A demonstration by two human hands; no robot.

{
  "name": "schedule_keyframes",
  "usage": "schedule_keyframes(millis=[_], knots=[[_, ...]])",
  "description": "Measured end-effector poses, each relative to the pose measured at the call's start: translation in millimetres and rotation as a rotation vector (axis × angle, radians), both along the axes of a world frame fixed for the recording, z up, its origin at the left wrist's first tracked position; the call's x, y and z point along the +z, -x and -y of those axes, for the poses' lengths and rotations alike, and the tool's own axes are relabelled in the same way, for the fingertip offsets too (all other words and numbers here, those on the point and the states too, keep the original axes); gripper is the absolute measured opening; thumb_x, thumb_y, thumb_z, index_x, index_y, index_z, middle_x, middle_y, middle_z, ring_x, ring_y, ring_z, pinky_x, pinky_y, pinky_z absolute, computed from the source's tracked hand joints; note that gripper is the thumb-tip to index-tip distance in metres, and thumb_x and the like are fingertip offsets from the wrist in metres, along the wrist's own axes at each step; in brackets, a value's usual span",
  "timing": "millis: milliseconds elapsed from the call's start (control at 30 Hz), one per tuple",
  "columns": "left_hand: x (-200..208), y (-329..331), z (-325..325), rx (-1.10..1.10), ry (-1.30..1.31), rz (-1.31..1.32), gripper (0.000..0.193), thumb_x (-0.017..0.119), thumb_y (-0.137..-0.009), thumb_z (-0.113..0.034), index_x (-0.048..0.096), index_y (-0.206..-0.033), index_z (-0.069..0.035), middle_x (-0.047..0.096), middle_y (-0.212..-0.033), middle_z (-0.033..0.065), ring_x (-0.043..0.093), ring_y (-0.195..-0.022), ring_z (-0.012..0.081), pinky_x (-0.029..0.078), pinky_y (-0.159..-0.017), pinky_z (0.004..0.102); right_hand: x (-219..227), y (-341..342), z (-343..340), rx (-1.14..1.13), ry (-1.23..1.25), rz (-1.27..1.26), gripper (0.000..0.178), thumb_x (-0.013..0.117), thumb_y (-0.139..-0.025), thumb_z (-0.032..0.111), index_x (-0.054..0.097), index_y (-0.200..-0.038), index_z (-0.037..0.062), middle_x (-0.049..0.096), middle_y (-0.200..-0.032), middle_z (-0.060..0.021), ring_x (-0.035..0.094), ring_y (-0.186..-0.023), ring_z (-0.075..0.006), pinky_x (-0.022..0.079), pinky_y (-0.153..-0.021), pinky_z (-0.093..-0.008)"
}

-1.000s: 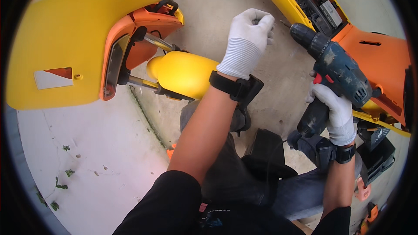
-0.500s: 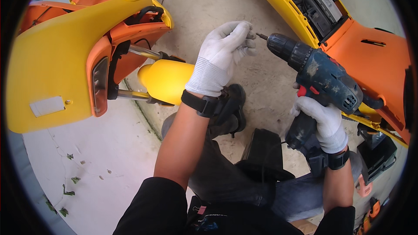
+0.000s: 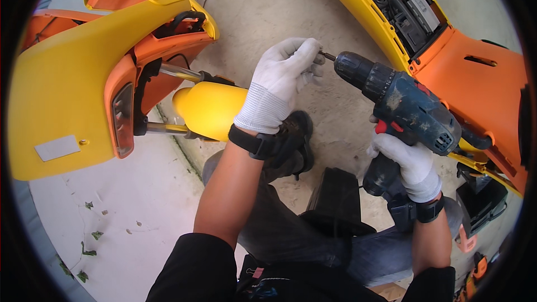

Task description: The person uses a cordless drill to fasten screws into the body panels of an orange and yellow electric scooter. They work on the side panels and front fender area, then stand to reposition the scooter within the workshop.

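Note:
In a white knitted glove, my right hand [image 3: 407, 163] is wrapped round the grip of a worn dark blue cordless drill [image 3: 413, 102] with a black chuck and red switches. The drill points up and to the left. A short bit [image 3: 329, 56] sticks out of its chuck. Gloved the same way, my left hand [image 3: 282, 70] is closed in a pinch right at the bit's tip. Whatever lies between those fingertips is too small and hidden to name. Just left of that wrist is a rounded yellow fender [image 3: 211, 111] between two metal fork tubes.
On the left stands a yellow and orange scooter front panel [image 3: 67, 89] with a lamp. An opened yellow and orange scooter body [image 3: 464, 72] lies on the right, its wiring showing. Near my legs is a black box-like object [image 3: 334, 193]. A black case [image 3: 482, 198] sits at lower right.
The gap between my left fingertips and the drill bit has closed. My left hand has lowered slightly, and the drill has shifted a little left. The whole view has drifted slightly.

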State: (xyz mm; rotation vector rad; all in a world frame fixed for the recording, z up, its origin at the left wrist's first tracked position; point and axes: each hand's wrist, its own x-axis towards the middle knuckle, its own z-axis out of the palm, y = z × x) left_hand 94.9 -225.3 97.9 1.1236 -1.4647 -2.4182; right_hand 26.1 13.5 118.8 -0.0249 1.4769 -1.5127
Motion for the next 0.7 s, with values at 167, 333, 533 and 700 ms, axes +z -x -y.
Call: schedule_keyframes(millis=[167,333,533,700], knots=[[-2,0,1,-0.001,-0.021,0.014,0.024,0.058,-0.103,-0.021,0.061,-0.105,0.003,0.062,-0.086,0.0057,0.060,-0.071,0.0117,0.054,-0.067,0.0293,2,-1,-2,0.026,-0.029,0.006,0.035,0.065,-0.084,0.004,0.059,-0.117,-0.0039,0.063,-0.083,-0.0064,0.063,-0.075,-0.0159,0.052,-0.072,-0.0286],[-4,-2,3,-0.005,-0.073,0.001,0.025,0.058,-0.103,-0.024,0.061,-0.101,0.001,0.063,-0.085,0.0050,0.059,-0.070,0.0110,0.053,-0.065,0.0282,-2,-1,-7,0.048,-0.020,-0.033,0.030,0.072,-0.084,0.006,0.062,-0.113,0.0018,0.065,-0.088,-0.0033,0.063,-0.077,-0.0128,0.053,-0.073,-0.0284],[-2,-2,3,-0.005,-0.089,0.020,0.027,0.056,-0.104,-0.026,0.060,-0.100,0.000,0.063,-0.084,0.0043,0.057,-0.069,0.0104,0.051,-0.064,0.0269,-2,0,-9,0.089,-0.041,-0.054,0.027,0.075,-0.085,0.011,0.065,-0.109,0.0051,0.066,-0.090,-0.0013,0.063,-0.079,-0.0109,0.053,-0.074,-0.0285],[-4,-3,4,-0.012,-0.113,-0.003,0.026,0.056,-0.104,-0.027,0.060,-0.099,-0.001,0.062,-0.082,0.0039,0.055,-0.068,0.0103,0.050,-0.064,0.0265,-1,0,-10,0.084,-0.042,-0.056,0.027,0.075,-0.086,0.013,0.066,-0.110,0.0055,0.066,-0.092,-0.0016,0.063,-0.079,-0.0110,0.053,-0.074,-0.0286]])
